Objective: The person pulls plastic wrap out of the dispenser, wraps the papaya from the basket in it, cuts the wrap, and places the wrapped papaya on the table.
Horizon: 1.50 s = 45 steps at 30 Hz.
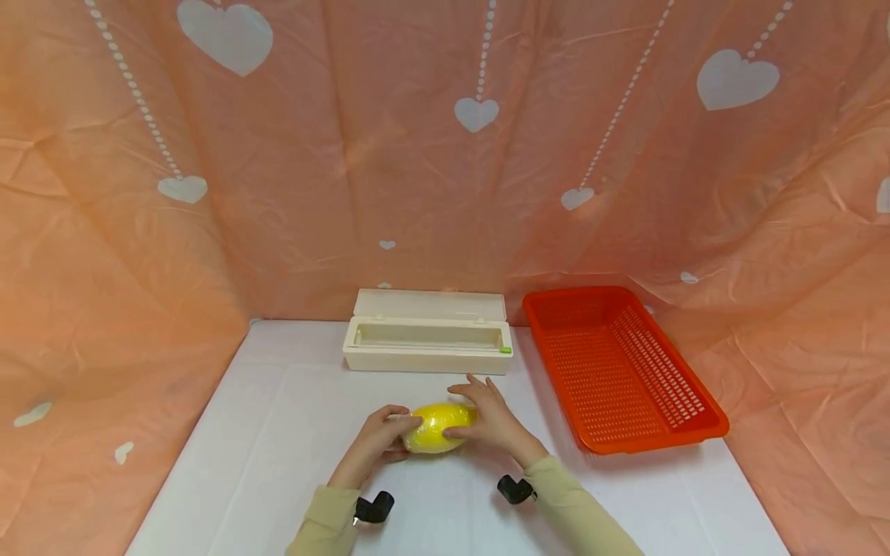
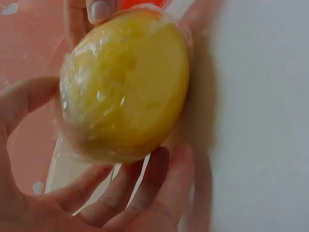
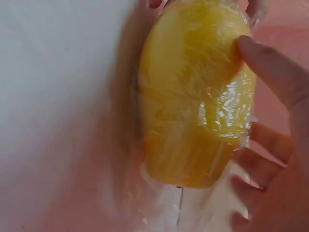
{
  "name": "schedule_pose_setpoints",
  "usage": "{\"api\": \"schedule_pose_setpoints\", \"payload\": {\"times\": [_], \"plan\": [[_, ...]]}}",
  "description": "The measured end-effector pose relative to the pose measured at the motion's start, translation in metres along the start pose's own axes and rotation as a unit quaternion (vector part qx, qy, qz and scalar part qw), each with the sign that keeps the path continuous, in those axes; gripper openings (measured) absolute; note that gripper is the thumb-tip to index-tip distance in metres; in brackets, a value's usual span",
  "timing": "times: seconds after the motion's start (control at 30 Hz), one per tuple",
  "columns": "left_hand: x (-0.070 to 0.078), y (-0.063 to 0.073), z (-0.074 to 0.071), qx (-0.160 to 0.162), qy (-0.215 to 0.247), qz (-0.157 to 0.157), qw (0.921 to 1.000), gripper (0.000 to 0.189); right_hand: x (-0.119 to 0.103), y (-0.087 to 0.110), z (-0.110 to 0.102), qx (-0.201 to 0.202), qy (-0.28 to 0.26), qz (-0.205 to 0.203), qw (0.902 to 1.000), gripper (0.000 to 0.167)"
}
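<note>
A yellow oval fruit (image 1: pixel 437 427) wrapped in glossy clear film is held low over the white table between both hands. My left hand (image 1: pixel 378 442) grips its left end, with the thumb on the near side and the fingers beneath and behind. At the right end, my right hand (image 1: pixel 490 417) rests its thumb on the fruit while its fingers spread up and away on the far side. In the right wrist view, loose film (image 3: pixel 159 205) trails from the fruit's flatter, orange-tinted end. The left wrist view shows the film bunched and shiny over the rounded end.
Behind the hands stands a cream film dispenser box (image 1: pixel 427 361) with its lid (image 1: pixel 429 304) raised and a green slider (image 1: pixel 505 350) at the right. A red perforated basket (image 1: pixel 556 378) sits to the right. Pink cloth with white hearts (image 1: pixel 417 154) surrounds the table (image 1: pixel 271 432).
</note>
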<state>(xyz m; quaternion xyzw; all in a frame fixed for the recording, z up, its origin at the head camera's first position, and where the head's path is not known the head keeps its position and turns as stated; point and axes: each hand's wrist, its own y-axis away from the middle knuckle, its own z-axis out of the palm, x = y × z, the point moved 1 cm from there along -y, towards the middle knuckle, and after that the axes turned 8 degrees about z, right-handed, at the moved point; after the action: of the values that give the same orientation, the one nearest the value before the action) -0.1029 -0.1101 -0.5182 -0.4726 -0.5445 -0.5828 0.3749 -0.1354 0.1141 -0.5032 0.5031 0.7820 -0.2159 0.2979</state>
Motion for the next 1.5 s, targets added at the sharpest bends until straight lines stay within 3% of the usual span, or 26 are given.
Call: {"api": "schedule_pose_setpoints", "payload": {"times": [0.13, 0.27, 0.43, 0.53, 0.67, 0.87, 0.97, 1.13, 1.23, 1.3, 1.33, 1.4, 1.5], "plan": [[0.002, -0.009, 0.002, 0.022, 0.023, -0.005, 0.9995, 0.063, 0.004, -0.002, -0.002, -0.049, -0.060, 0.032, 0.9965, 0.047], [0.005, -0.021, 0.004, 0.057, 0.024, 0.014, 0.9980, 0.063, 0.008, -0.002, -0.006, -0.075, -0.109, 0.059, 0.9894, 0.033], [0.007, -0.033, 0.008, 0.086, 0.033, 0.035, 0.9951, 0.060, 0.011, -0.002, -0.004, -0.114, -0.143, 0.135, 0.9739, 0.056], [0.006, -0.035, 0.009, 0.074, 0.039, 0.024, 0.9962, 0.060, 0.011, -0.002, 0.003, -0.125, -0.165, 0.176, 0.9623, 0.066], [0.008, -0.034, 0.010, 0.027, 0.029, 0.015, 0.9991, 0.071, 0.005, -0.003, 0.011, -0.103, -0.199, 0.209, 0.9520, 0.065], [0.013, -0.037, 0.013, -0.034, 0.015, 0.007, 0.9993, 0.084, -0.004, -0.006, 0.019, -0.058, -0.199, 0.222, 0.9528, 0.066], [0.015, -0.042, 0.013, -0.038, 0.011, 0.004, 0.9992, 0.084, -0.002, -0.004, 0.019, -0.054, -0.202, 0.200, 0.9573, 0.061], [0.016, -0.048, 0.011, -0.040, 0.000, 0.004, 0.9992, 0.085, 0.009, 0.006, 0.015, -0.034, -0.166, 0.111, 0.9792, 0.056], [0.015, -0.049, 0.009, -0.035, -0.015, 0.002, 0.9993, 0.085, 0.016, 0.015, 0.011, -0.016, -0.098, 0.044, 0.9941, 0.058], [0.013, -0.049, 0.007, -0.029, -0.031, 0.008, 0.9991, 0.084, 0.020, 0.020, 0.007, -0.010, -0.023, -0.005, 0.9997, 0.064], [0.013, -0.048, 0.006, -0.025, -0.040, 0.013, 0.9988, 0.083, 0.022, 0.022, 0.006, -0.005, 0.028, -0.031, 0.9991, 0.068], [0.014, -0.048, 0.004, -0.027, -0.055, 0.024, 0.9978, 0.083, 0.025, 0.026, 0.003, 0.004, 0.127, -0.085, 0.9882, 0.078], [0.016, -0.049, 0.003, -0.032, -0.064, 0.039, 0.9966, 0.083, 0.025, 0.030, 0.000, 0.014, 0.244, -0.171, 0.9544, 0.085]]}}
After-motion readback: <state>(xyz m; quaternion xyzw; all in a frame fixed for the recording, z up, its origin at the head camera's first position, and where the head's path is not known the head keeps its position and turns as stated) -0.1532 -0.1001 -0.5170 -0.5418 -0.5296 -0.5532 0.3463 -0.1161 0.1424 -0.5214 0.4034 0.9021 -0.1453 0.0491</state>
